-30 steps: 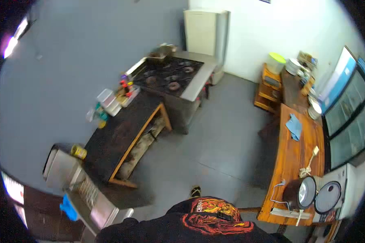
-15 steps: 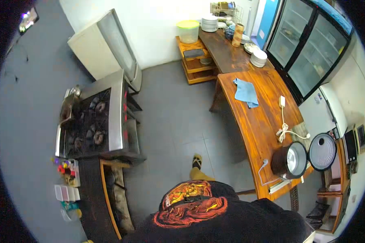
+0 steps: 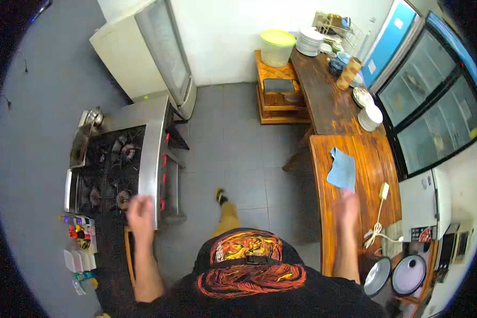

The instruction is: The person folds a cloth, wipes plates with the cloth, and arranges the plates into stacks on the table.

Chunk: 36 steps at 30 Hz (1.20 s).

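Observation:
My left hand (image 3: 141,213) is over the front edge of the gas stove (image 3: 152,164), with its fingers loosely apart and nothing seen in it. My right hand (image 3: 347,208) is above the wooden table (image 3: 373,159), just below a crumpled blue cloth (image 3: 342,168). Motion smears its fingers, and I cannot tell whether it touches the cloth. To the right of that hand, a white power strip (image 3: 384,191) lies with its cord (image 3: 375,231) bundled. Near my right forearm is an open rice cooker (image 3: 377,275) with its lid (image 3: 408,274) tipped back.
A darker table (image 3: 323,90) holds stacked plates (image 3: 370,116) and a dish rack (image 3: 336,26). A lidded tub (image 3: 277,50) stands on a wooden shelf unit (image 3: 283,114). A glass-door fridge (image 3: 429,106) is at the right, a pale upright cabinet (image 3: 138,53) at the back left. Grey tile floor (image 3: 238,148) runs between.
Both my hands have come into view, the left by the stove and the right over the table. The view has shifted, the tables now sit further right and lower, and my foot shows further left.

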### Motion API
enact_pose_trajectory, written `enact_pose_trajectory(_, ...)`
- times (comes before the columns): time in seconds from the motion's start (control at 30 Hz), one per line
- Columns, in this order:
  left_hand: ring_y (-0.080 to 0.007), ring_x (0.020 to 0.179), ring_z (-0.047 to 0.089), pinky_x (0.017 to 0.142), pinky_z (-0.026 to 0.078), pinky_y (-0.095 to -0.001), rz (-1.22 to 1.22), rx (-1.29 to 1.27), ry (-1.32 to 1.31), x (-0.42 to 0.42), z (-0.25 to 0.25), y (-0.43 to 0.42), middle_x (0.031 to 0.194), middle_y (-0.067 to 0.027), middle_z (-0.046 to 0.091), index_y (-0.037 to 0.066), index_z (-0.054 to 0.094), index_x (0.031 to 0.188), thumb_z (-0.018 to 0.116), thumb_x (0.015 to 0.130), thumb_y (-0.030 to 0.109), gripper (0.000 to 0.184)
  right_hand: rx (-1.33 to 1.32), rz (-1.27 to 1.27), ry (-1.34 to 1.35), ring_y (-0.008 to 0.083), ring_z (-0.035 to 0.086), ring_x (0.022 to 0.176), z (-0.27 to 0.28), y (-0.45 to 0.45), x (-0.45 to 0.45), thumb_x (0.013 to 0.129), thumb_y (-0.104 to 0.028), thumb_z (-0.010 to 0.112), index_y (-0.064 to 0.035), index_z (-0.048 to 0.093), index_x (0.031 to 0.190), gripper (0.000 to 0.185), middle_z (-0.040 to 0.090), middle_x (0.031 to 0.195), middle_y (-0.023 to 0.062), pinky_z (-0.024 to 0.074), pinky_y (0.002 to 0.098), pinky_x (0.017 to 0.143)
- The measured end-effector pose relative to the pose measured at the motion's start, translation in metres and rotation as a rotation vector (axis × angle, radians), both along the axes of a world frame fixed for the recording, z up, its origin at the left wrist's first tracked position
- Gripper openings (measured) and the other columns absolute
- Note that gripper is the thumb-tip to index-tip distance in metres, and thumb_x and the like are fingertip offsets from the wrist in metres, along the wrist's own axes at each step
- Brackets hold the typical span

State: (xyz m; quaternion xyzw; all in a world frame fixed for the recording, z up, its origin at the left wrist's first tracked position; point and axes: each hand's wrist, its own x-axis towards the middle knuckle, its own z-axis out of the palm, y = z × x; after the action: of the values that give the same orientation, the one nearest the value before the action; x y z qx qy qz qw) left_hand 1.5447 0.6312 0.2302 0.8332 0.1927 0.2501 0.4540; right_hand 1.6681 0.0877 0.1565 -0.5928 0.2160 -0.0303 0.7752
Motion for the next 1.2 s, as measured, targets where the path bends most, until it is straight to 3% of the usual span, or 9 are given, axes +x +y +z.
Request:
enact_pose_trajectory(0.07, -0.02, 0.089, 0.055, 0.094, 0.044, -0.0384, -0.021, 0.282, -0.354, 0.064, 0.095, -0.008, 0.093, -0.0079, 0.063, 0.002, 0.065, 0.091, 0.059, 0.086, 0.008, 0.01, -0.382, -0.111, -0.473, 0.0187, 0.056, 0.08, 0.119, 0.028, 0.061, 0.092, -0.022, 0.054, -0.0052, 0.06, 0.096, 0.018, 0.06, 0.09, 0.0077, 0.0462, 0.0311, 0.074)
enact_pose_trajectory(0.1, -0.0226, 0.089, 0.055, 0.094, 0.044, -0.0438, -0.081, 0.368, -0.67, 0.093, 0.128, -0.009, 0.09, -0.0084, 0.062, 0.004, 0.065, 0.087, 0.059, 0.086, 0.012, 0.01, -0.516, -0.16, -0.738, 0.0182, 0.055, 0.082, 0.173, 0.042, 0.076, 0.092, -0.013, 0.054, -0.0046, 0.06, 0.094, 0.011, 0.06, 0.089, 0.0082, 0.0454, 0.03, 0.077)
enact_pose_trajectory(0.13, -0.0253, 0.092, 0.055, 0.094, 0.043, -0.0479, -0.227, 0.489, -0.877, 0.109, 0.151, 0.004, 0.093, -0.008, 0.062, 0.007, 0.065, 0.093, 0.057, 0.092, 0.019, 0.014, -0.424, -0.093, -1.054, 0.0195, 0.056, 0.082, 0.21, 0.05, 0.083, 0.091, -0.008, 0.054, -0.0028, 0.06, 0.104, 0.015, 0.06, 0.092, 0.0087, 0.0456, 0.0315, 0.08)
enact_pose_trajectory(0.2, -0.0273, 0.099, 0.055, 0.098, 0.041, -0.0514, -0.473, 0.559, -1.14, 0.14, 0.194, 0.025, 0.106, -0.0095, 0.061, 0.009, 0.062, 0.11, 0.044, 0.1, 0.038, 0.036, -0.702, -0.151, -1.349, 0.0271, 0.058, 0.088, 0.264, 0.058, 0.09, 0.093, -0.017, 0.046, -0.0016, 0.061, 0.102, 0.023, 0.063, 0.091, 0.0128, 0.0454, 0.0431, 0.089)
enact_pose_trajectory(0.33, -0.0271, 0.099, 0.055, 0.097, 0.042, -0.0499, -0.794, 0.509, -1.306, 0.223, 0.244, 0.04, 0.107, -0.0104, 0.061, 0.008, 0.062, 0.111, 0.044, 0.099, 0.038, 0.037, -0.865, -0.109, -1.55, 0.0308, 0.058, 0.101, 0.321, 0.101, 0.096, 0.099, -0.044, 0.041, -0.0085, 0.065, 0.108, 0.044, 0.065, 0.094, 0.0117, 0.0369, 0.0547, 0.102)
enact_pose_trajectory(0.37, -0.0271, 0.099, 0.055, 0.097, 0.042, -0.0496, -0.838, 0.49, -1.326, 0.246, 0.25, 0.04, 0.108, -0.0106, 0.061, 0.008, 0.062, 0.112, 0.044, 0.099, 0.038, 0.037, -0.719, -0.053, -1.65, 0.0271, 0.055, 0.106, 0.327, 0.129, 0.114, 0.101, -0.042, 0.041, -0.0081, 0.058, 0.12, 0.043, 0.063, 0.106, 0.0108, 0.0395, 0.0513, 0.1)
enact_pose_trajectory(0.57, -0.0268, 0.098, 0.056, 0.095, 0.043, -0.0474, -1.022, 0.376, -1.36, 0.372, 0.261, 0.04, 0.11, -0.012, 0.061, 0.007, 0.061, 0.114, 0.044, 0.098, 0.038, 0.039, -0.63, -0.048, -1.736, 0.0259, 0.056, 0.103, 0.329, 0.186, 0.181, 0.099, -0.037, 0.044, -0.0066, 0.059, 0.117, 0.039, 0.063, 0.105, 0.0107, 0.0407, 0.0479, 0.097)
enact_pose_trajectory(1.2, -0.026, 0.098, 0.058, 0.091, 0.045, -0.0407, -1.206, 0.215, -1.391, 0.623, 0.248, -0.065, 0.116, -0.0162, 0.061, 0.004, 0.059, 0.12, 0.044, 0.094, 0.037, 0.045, -0.649, -0.176, -1.741, 0.0223, 0.059, 0.095, 0.293, 0.139, 0.396, 0.091, -0.02, 0.05, -0.0019, 0.062, 0.107, 0.027, 0.066, 0.101, 0.0105, 0.0447, 0.0373, 0.089)
